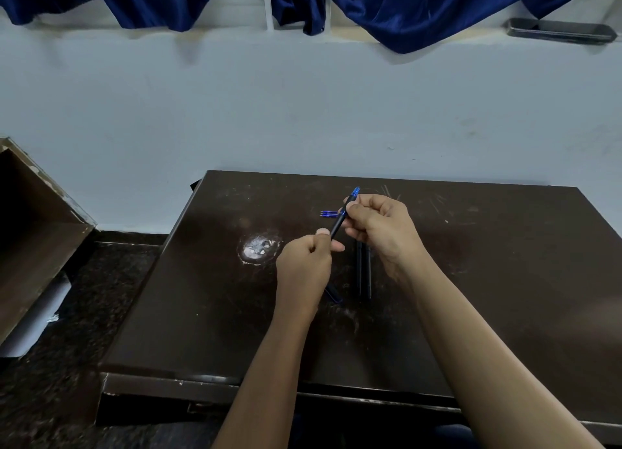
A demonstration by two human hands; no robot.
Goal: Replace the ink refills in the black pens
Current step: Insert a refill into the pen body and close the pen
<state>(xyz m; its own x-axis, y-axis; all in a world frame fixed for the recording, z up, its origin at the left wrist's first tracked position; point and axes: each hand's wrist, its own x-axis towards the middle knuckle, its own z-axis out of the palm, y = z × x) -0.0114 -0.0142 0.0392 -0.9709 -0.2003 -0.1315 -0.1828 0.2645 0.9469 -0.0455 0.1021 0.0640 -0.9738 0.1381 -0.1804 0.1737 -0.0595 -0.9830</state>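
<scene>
Both hands are on one black pen [340, 220], held up over the dark counter [505, 280] and slanting away from the person, its blue end pointing toward the wall. The right hand [380, 226] is pinching the upper barrel near the blue band, thumb on top and fingers curled beneath. The left hand [304, 267] is closed round the lower end, thumb and forefinger nipping it tight. That looks like a grip for twisting or pulling the two halves apart, though whether the barrel is loosened yet, I cannot tell.

Down on the counter, two more dark pens [363, 270] lie side by side just under the right wrist. A small blue piece [333, 293] peeks out behind the left hand, and blue refills [329, 214] rest farther back, just beside the raised pen.

A pen like this should be light and stiff, with smooth plastic that may slip, so a firm hold on each half close to the join is the safest. The refill is thin and could bend, so it wants a straight pull, gripped near the barrel.
</scene>
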